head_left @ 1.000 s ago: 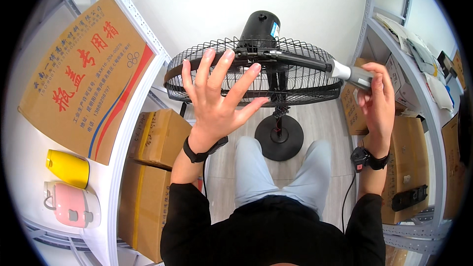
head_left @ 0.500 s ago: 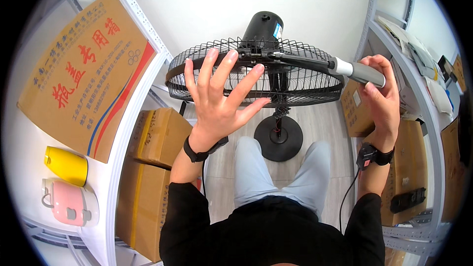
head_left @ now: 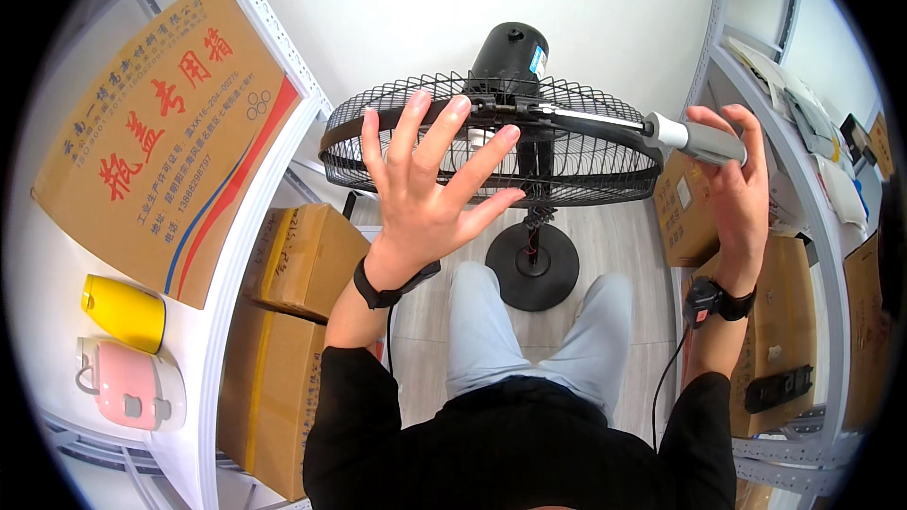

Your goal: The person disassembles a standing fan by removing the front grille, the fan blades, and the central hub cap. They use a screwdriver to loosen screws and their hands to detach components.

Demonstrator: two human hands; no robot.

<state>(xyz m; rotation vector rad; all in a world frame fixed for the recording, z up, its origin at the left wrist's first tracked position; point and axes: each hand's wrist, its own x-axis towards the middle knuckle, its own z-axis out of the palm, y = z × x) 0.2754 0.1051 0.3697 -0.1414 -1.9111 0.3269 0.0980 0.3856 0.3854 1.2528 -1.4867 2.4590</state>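
Note:
A black standing fan (head_left: 586, 191) is in front of me, its wire cage seen edge-on and its motor housing behind. My left hand (head_left: 425, 194) lies against the left part of the cage with fingers spread wide; it grips nothing. In my right hand (head_left: 739, 198), a screwdriver (head_left: 701, 140) with a grey and white handle is held by thumb and fingertips. Its metal shaft runs left, nearly level, to the clip (head_left: 505, 106) on the cage's rim. Whether the tip sits in a screw is too small to tell.
At left, a shelf (head_left: 222, 255) bears a flat cardboard sheet (head_left: 170, 142), a yellow container (head_left: 123, 312) and a pink appliance (head_left: 132, 385). Cardboard boxes (head_left: 274, 387) are stacked beside it. Another rack (head_left: 822, 217) with boxes stands at right. The fan's round base (head_left: 532, 288) rests on the floor.
My right fingers have shifted round the screwdriver's handle, with the fingertips now more raised. The screwdriver has moved slightly right, and more of its bright shaft shows. My left hand stays spread on the cage.

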